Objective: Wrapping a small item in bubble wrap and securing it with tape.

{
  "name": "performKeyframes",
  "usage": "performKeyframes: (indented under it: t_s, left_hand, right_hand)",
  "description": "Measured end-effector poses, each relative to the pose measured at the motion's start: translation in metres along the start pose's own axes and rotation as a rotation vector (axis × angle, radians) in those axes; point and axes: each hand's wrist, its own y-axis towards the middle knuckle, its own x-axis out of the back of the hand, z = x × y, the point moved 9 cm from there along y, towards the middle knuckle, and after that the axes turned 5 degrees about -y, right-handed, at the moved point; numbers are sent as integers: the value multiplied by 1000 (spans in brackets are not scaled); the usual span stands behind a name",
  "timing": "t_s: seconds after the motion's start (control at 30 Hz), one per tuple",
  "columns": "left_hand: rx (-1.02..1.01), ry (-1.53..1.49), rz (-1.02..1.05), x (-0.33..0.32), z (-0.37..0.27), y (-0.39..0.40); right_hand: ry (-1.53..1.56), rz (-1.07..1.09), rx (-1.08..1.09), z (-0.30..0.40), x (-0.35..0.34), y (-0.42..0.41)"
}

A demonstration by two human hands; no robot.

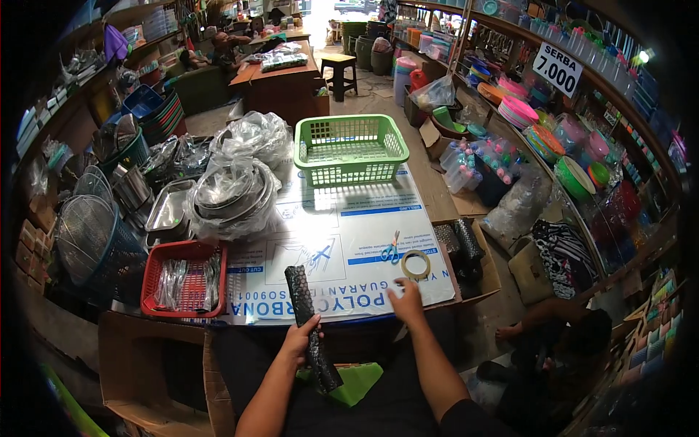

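My left hand (302,341) grips a long roll of black bubble wrap (303,306), its upper end over the front edge of the table (382,229). What is inside the roll cannot be seen. Fingers apart, my right hand (405,299) hovers near the table's front right corner and holds nothing. Just beyond its fingertips lies a roll of tape (415,265). Scissors (391,251) with light blue handles rest to the left of the tape, blades pointing away from me. A printed plastic sheet covers the tabletop.
A red basket (184,316) with wrapped cutlery stands at front left. Bagged metal bowls (232,196) and a green basket (352,177) sit farther back. Right of the table, a cardboard box (486,287) holds black-wrapped rolls. A person (568,328) sits low at the right.
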Motion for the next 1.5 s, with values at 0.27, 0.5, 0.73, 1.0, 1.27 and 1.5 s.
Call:
performKeyframes:
  t_s: [0.27, 0.5, 0.73, 1.0, 1.27, 1.5]
  left_hand:
    - [-28, 28, -18, 7, -2, 11]
    - [-27, 70, -16, 4, -5, 16]
    - [-35, 114, 15, 5, -3, 22]
    - [157, -271, 273, -6, 18, 30]
    - [-34, -5, 450, -31, -4, 7]
    - [-200, 125, 350, -35, -18, -5]
  right_hand:
    - [-500, -111, -19, -22, 19, 31]
    - [-436, -255, -22, -35, 14, 44]
    - [496, -76, 144, 23, 1, 9]
    - [1138, 330, 0, 116, -37, -49]
    - [1135, 326, -56, 125, -36, -64]
    - [955, 318, 94, 135, -32, -68]
